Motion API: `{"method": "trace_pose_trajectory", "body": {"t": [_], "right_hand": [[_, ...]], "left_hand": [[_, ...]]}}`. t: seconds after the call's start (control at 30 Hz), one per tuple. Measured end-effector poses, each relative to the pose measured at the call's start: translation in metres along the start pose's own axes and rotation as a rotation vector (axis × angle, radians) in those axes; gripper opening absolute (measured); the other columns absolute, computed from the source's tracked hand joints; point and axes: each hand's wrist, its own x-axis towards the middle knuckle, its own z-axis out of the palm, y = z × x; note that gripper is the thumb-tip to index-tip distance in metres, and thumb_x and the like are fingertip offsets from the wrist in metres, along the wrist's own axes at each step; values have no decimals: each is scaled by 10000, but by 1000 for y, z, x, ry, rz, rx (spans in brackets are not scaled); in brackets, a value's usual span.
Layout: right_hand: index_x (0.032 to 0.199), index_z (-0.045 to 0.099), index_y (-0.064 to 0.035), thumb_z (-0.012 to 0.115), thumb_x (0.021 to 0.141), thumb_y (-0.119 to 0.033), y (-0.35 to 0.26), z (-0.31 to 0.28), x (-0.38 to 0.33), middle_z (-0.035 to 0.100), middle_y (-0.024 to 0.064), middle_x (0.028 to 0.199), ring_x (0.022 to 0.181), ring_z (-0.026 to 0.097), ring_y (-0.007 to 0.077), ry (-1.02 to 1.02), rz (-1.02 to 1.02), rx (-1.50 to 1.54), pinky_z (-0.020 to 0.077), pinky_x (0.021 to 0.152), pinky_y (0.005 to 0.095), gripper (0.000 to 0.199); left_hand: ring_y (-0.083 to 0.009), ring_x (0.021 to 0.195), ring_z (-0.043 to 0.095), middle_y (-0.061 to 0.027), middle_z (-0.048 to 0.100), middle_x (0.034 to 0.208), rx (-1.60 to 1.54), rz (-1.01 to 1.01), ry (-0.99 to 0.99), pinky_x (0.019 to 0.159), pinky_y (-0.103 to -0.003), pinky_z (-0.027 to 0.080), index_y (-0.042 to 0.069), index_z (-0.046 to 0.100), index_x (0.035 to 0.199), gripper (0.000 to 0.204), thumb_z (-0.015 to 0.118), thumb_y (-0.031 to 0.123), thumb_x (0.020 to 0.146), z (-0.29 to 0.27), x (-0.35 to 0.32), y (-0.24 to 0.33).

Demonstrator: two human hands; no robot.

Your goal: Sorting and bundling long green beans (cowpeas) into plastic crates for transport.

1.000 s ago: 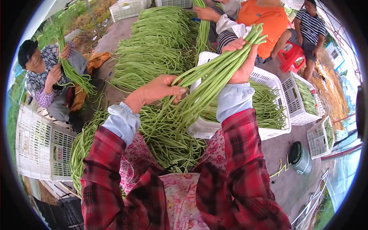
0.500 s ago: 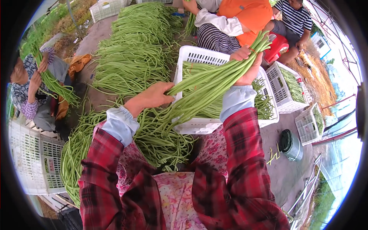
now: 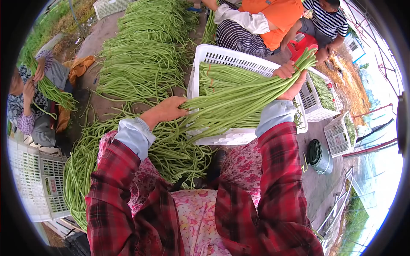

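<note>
A long bundle of green yardlong beans [image 3: 243, 96] stretches between my hands, slanting up to the right. My right hand [image 3: 291, 83] is closed round its upper end, near a reddish tie. My left hand [image 3: 166, 111] pinches the bundle's lower left end, where loose tips fan out. Right beneath the bundle stands a white plastic crate [image 3: 232, 59], holding more bean bundles [image 3: 230, 77] with reddish bands. Loose beans [image 3: 179, 158] lie heaped around my knees and to my left.
Rows of beans [image 3: 145, 55] cover the ground ahead. A co-worker at left [image 3: 36, 89] holds beans; other people [image 3: 265, 21] sit ahead right. White crates [image 3: 314, 102] stand at right, another crate [image 3: 55, 183] at left. A grey-green bucket [image 3: 322, 160] sits right.
My right hand has moved right and slightly down with the bundle, which now lies flatter over the crate. My left hand keeps its hold. The view has shifted slightly.
</note>
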Motion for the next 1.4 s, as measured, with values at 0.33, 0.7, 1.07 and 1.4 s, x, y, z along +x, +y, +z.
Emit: {"method": "trace_pose_trajectory", "body": {"t": [0.33,0.7,1.07,1.4], "right_hand": [[967,520,-19,618,845,-409,-26,-12,-11,465,-16,704,621,440,85,-22,-44,-60,384,597,252,420],[930,514,-47,623,836,-385,-43,-25,-14,501,-7,749,662,484,91,-47,-52,-143,420,636,268,367],[858,548,-50,588,828,-442,-31,-19,-12,525,11,704,625,487,116,148,-170,-66,423,602,274,396],[874,560,-50,512,873,-500,-21,-3,-8,521,-1,697,615,480,111,136,-162,-45,414,591,270,452]], "left_hand": [[-345,855,587,-197,608,893,112,-38,-116,759,-407,456,12,585,982,320,632,212,737,10,-3,-35],[-339,1003,557,-179,593,1026,183,-172,-106,873,-411,439,50,589,1026,366,639,257,728,5,-12,-35],[-350,775,606,-153,619,868,171,-7,328,692,-405,497,25,573,947,226,602,212,824,20,-22,55],[-364,791,614,-177,636,837,-5,105,359,702,-435,487,8,571,1062,285,580,208,859,126,38,119]]}}
